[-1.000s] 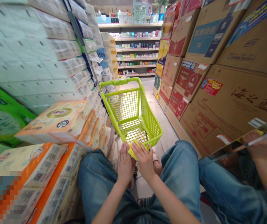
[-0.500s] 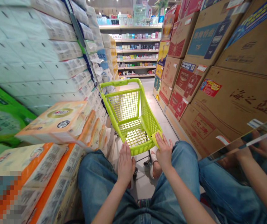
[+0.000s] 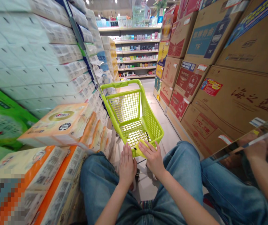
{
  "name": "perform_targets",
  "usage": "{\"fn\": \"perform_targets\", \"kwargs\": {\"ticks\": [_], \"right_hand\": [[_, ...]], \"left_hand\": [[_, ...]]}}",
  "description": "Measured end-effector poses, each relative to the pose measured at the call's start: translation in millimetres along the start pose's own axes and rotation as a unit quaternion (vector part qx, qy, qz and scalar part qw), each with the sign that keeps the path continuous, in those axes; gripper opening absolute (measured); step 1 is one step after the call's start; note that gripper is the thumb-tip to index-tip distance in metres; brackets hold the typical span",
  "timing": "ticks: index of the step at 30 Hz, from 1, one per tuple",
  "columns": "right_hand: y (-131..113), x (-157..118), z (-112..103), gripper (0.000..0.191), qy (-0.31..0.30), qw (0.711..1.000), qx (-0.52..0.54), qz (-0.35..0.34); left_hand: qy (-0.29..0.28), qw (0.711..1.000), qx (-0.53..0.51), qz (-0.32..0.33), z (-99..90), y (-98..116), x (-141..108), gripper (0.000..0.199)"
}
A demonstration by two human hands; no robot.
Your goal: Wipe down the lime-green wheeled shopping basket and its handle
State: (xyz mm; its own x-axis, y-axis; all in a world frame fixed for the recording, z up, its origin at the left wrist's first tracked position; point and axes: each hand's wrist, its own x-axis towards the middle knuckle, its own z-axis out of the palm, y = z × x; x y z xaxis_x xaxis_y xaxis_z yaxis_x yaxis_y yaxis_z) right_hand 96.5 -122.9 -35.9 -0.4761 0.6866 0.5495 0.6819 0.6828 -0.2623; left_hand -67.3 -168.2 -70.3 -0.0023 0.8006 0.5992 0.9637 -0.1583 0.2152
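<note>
A lime-green shopping basket cart [image 3: 156, 123] with latticed sides stands on the floor before my knees, its long pull handle leaning up to the left. My right hand [image 3: 154, 157] presses a yellow cloth [image 3: 140, 149] onto the near rim of the basket, fingers bent over it. Part of the cloth is hidden under the fingers. At the basket's near left corner, my left hand [image 3: 127, 165] rests with fingers stretched out against the rim, holding nothing that I can see. No goods lie in the basket.
Stacked tissue packs [image 3: 54, 120] crowd the left side. Large cardboard cartons [image 3: 241, 100] form a wall on the right, with a mirror-like panel [image 3: 232, 159] below reflecting my arms and legs. Shelves of small goods [image 3: 136, 48] stand at the aisle's far end.
My right hand and the yellow cloth have moved left along the near rim, from the right corner toward my left hand. My left hand and the basket have hardly moved.
</note>
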Motion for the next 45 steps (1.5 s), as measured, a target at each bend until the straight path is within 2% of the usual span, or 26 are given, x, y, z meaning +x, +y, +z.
{"fn": "perform_targets", "kwargs": {"ticks": [5, 8, 10, 12, 17, 19, 21, 23, 25, 30, 33, 35, 38, 42, 45], "right_hand": [[71, -9, -26, 0.079, 0.038, 0.995, -0.027, 0.084], [85, -11, -28, 0.082, 0.055, 0.992, -0.031, 0.113], [73, -10, -22, 0.083, 0.066, 0.988, -0.035, 0.138], [47, -8, -13, 0.083, 0.068, 0.985, -0.037, 0.152], [-32, 2, 14, 0.079, 0.026, 0.996, -0.003, 0.085], [-47, 5, 19, 0.075, 0.020, 0.998, 0.011, 0.065], [-47, 6, 18, 0.074, 0.007, 0.999, 0.021, 0.039], [-31, 4, 10, 0.076, -0.007, 1.000, 0.023, 0.005], [-5, 0, -1, 0.077, -0.009, 1.000, 0.014, -0.009], [71, -8, -27, 0.079, 0.038, 0.996, -0.043, 0.067], [87, -8, -32, 0.080, 0.055, 0.991, -0.071, 0.100], [77, -6, -29, 0.081, 0.052, 0.988, -0.083, 0.123], [38, -4, -16, 0.082, 0.045, 0.986, -0.083, 0.136], [-25, 0, 10, 0.077, 0.018, 0.995, -0.044, 0.085], [-51, 4, 22, 0.070, 0.016, 0.998, -0.017, 0.060]], "left_hand": [[-0.006, 1.000, 0.020, 0.006, -1.5, 1, 2, 0.082], [0.001, 1.000, 0.014, 0.004, -0.9, 1, 2, 0.083], [0.004, 1.000, 0.012, 0.002, -0.1, 1, 2, 0.082], [0.007, 1.000, 0.013, 0.000, 0.7, 1, 2, 0.081], [0.009, 1.000, 0.001, 0.004, 2.7, -2, -1, 0.080], [0.012, 1.000, -0.006, 0.010, 2.7, -4, -2, 0.080], [0.011, 1.000, -0.004, 0.014, 1.9, -4, -2, 0.080], [0.003, 1.000, 0.007, 0.011, 0.4, -3, -1, 0.081], [-0.004, 1.000, 0.020, 0.008, -1.1, -2, 0, 0.081], [-0.006, 1.000, 0.024, -0.001, -2.4, 1, 2, 0.084], [-0.004, 1.000, 0.019, 0.000, -1.7, 1, 2, 0.084], [-0.004, 1.000, 0.015, -0.001, -1.2, 1, 1, 0.084], [-0.006, 1.000, 0.008, -0.004, -0.2, 1, 0, 0.083], [0.000, 1.000, -0.014, -0.006, 1.6, -1, -1, 0.083], [0.007, 0.999, -0.031, 0.001, 2.3, -3, -2, 0.081]]}}
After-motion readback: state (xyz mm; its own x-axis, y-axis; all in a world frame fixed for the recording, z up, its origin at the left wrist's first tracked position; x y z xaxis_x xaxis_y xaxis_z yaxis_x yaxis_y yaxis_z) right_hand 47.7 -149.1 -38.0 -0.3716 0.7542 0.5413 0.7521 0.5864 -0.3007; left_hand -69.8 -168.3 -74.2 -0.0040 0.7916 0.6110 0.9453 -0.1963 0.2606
